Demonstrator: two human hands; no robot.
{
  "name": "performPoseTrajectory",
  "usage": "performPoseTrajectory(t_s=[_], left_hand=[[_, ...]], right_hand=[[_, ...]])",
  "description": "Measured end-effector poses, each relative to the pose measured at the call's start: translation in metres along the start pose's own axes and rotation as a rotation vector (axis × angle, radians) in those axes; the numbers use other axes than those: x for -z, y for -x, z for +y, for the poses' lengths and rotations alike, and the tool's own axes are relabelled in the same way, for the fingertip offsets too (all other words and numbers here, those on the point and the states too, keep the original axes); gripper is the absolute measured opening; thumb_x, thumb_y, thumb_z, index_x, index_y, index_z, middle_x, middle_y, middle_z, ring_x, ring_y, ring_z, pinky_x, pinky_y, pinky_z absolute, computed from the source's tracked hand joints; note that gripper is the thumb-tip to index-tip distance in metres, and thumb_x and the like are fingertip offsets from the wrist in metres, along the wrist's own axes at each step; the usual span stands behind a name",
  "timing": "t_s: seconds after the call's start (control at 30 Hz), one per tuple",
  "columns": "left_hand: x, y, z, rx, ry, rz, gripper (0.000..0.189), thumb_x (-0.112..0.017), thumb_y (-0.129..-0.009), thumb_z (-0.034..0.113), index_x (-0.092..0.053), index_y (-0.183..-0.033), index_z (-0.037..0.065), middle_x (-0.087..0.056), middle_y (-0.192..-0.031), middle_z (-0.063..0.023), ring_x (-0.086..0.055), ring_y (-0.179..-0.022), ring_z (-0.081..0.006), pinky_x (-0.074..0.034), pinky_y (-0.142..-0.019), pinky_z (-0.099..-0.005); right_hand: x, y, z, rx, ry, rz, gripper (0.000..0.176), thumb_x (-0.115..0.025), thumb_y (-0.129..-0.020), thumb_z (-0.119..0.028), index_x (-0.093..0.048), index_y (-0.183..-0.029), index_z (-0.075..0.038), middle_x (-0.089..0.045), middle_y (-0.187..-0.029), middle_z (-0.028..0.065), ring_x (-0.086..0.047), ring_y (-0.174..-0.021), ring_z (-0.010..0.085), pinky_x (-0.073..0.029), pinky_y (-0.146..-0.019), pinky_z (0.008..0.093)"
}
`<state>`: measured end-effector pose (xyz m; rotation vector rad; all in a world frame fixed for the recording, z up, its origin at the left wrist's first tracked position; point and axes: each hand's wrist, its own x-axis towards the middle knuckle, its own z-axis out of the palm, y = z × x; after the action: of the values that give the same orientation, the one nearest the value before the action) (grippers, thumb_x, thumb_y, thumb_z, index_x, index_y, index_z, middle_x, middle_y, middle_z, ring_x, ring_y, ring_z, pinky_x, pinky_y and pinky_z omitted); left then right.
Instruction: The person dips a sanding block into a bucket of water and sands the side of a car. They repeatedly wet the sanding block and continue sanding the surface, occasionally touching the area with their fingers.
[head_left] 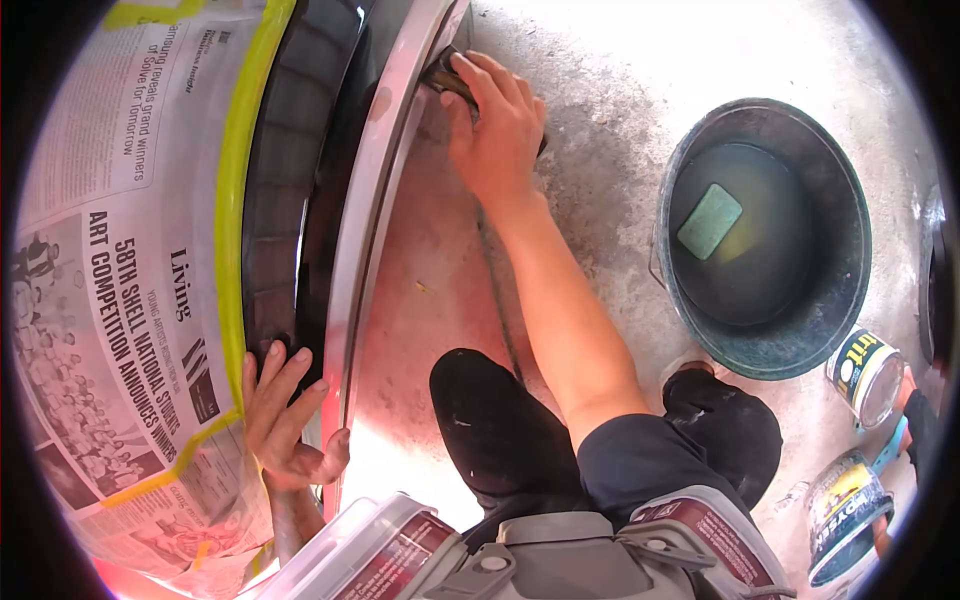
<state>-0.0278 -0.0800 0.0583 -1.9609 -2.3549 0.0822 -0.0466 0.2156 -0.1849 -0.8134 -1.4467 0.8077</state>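
My right hand (497, 125) is closed around a dark sanding block (452, 80), mostly hidden under the palm. The block rests against the pale, whitish-pink edge (380, 180) of a vehicle's body panel. Fingers spread, my left hand (290, 415) lies on the lower end of a dark window (285, 200) and its masked border. Newspaper (120, 270) covers the surface to the left, held along its side by yellow-green masking tape (234, 190).
On the concrete floor (590, 190) to the right stands a dark bucket (860, 220) of murky water with a green block (710, 221) in it. Nearby are a labelled can (866, 375) and a smaller tub (848, 520). Another person's hand (905, 385) shows at the right edge.
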Motion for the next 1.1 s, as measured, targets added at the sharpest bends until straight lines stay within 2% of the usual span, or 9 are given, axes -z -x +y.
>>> performPoseTrajectory(t_s=[0.13,0.3,0.5,0.6,0.7,0.9,1.0,1.1], left_hand=[[0.000,0.000,0.000,-0.001,0.006,0.008,0.040,-0.070,-0.085,0.038,-0.072,-0.108,0.005,-0.068,-0.127,-0.0220,-0.057,-0.132,-0.0430,-0.030,-0.118,-0.0583],[0.002,-0.001,0.001,0.011,-0.007,-0.014,0.041,-0.071,-0.085,0.039,-0.072,-0.107,0.005,-0.069,-0.127,-0.0215,-0.057,-0.132,-0.0428,-0.030,-0.117,-0.0585],[0.002,0.001,0.004,0.051,-0.004,-0.013,0.041,-0.071,-0.085,0.040,-0.073,-0.104,0.005,-0.069,-0.126,-0.0212,-0.057,-0.132,-0.0428,-0.030,-0.117,-0.0582],[0.002,0.000,0.003,0.044,-0.007,-0.018,0.040,-0.070,-0.086,0.041,-0.073,-0.104,0.005,-0.069,-0.126,-0.0213,-0.057,-0.132,-0.0427,-0.030,-0.117,-0.0583],[0.001,0.001,0.003,0.042,-0.021,-0.018,0.041,-0.069,-0.087,0.041,-0.073,-0.104,0.005,-0.069,-0.126,-0.0214,-0.058,-0.131,-0.0429,-0.030,-0.117,-0.0585],[0.002,0.000,0.004,0.042,-0.026,-0.009,0.041,-0.068,-0.088,0.042,-0.073,-0.104,0.005,-0.070,-0.125,-0.0216,-0.058,-0.130,-0.0432,-0.031,-0.117,-0.0587],[0.000,0.000,0.003,0.044,-0.031,-0.011,0.041,-0.068,-0.088,0.042,-0.073,-0.103,0.005,-0.070,-0.125,-0.0218,-0.058,-0.130,-0.0431,-0.031,-0.117,-0.0589],[0.000,0.004,0.003,0.047,-0.018,0.002,0.041,-0.068,-0.088,0.042,-0.073,-0.104,0.005,-0.070,-0.125,-0.0219,-0.058,-0.130,-0.0432,-0.031,-0.117,-0.0592]], right_hand=[[-0.011,-0.025,0.018,-0.019,0.013,0.043,0.037,-0.074,-0.085,-0.017,-0.070,-0.122,-0.015,-0.070,-0.124,0.0040,-0.065,-0.108,0.0289,-0.045,-0.088,0.0437],[-0.001,0.011,-0.003,-0.079,-0.021,0.025,0.035,-0.074,-0.087,-0.018,-0.070,-0.121,-0.015,-0.069,-0.123,0.0037,-0.064,-0.109,0.0294,-0.045,-0.091,0.0430],[-0.002,-0.013,0.008,-0.049,0.016,-0.020,0.037,-0.071,-0.088,-0.015,-0.069,-0.125,-0.014,-0.068,-0.127,0.0054,-0.063,-0.113,0.0293,-0.044,-0.094,0.0428],[0.005,0.019,-0.012,-0.037,-0.036,-0.028,0.036,-0.069,-0.089,-0.012,-0.069,-0.125,-0.013,-0.067,-0.128,0.0051,-0.062,-0.113,0.0299,-0.042,-0.096,0.0430],[-0.002,0.006,0.001,0.051,0.004,-0.011,0.038,-0.071,-0.084,-0.010,-0.067,-0.122,-0.012,-0.066,-0.126,0.0056,-0.059,-0.116,0.0286,-0.040,-0.098,0.0446],[0.004,0.019,-0.017,-0.008,0.010,-0.042,0.039,-0.070,-0.084,-0.009,-0.067,-0.123,-0.012,-0.065,-0.126,0.0045,-0.059,-0.115,0.0278,-0.040,-0.097,0.0440],[-0.001,0.006,-0.005,0.027,0.007,-0.008,0.039,-0.069,-0.088,-0.012,-0.068,-0.127,-0.015,-0.067,-0.128,0.0033,-0.062,-0.114,0.0282,-0.042,-0.095,0.0425],[-0.004,-0.001,-0.005,-0.022,0.014,0.004,0.039,-0.070,-0.088,-0.013,-0.068,-0.126,-0.016,-0.067,-0.127,0.0039,-0.062,-0.112,0.0282,-0.042,-0.093,0.0425]])
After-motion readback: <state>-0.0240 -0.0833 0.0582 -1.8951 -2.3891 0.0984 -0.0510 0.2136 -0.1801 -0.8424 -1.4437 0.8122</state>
